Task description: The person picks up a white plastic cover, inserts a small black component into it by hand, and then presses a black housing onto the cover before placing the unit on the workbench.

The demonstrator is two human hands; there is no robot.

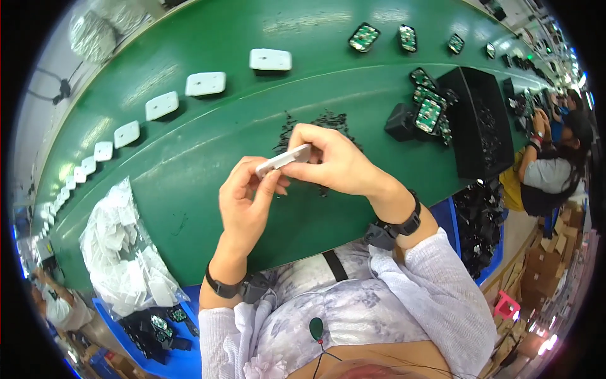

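Observation:
Both my hands hold one flat white plastic cover (284, 158) above the green conveyor belt (208, 145). My left hand (247, 201) grips its near end from below, thumb on its edge. My right hand (331, 161) pinches the far end from above with fingers curled. A scatter of small black parts (325, 120) lies on the belt just beyond my hands.
A row of white covers (205, 83) runs along the belt to the left. Green circuit boards (364, 37) travel at the far side; more boards (429, 114) and a black bin (483, 123) stand right. A clear bag of white covers (123, 252) lies left. Another person (549, 164) works right.

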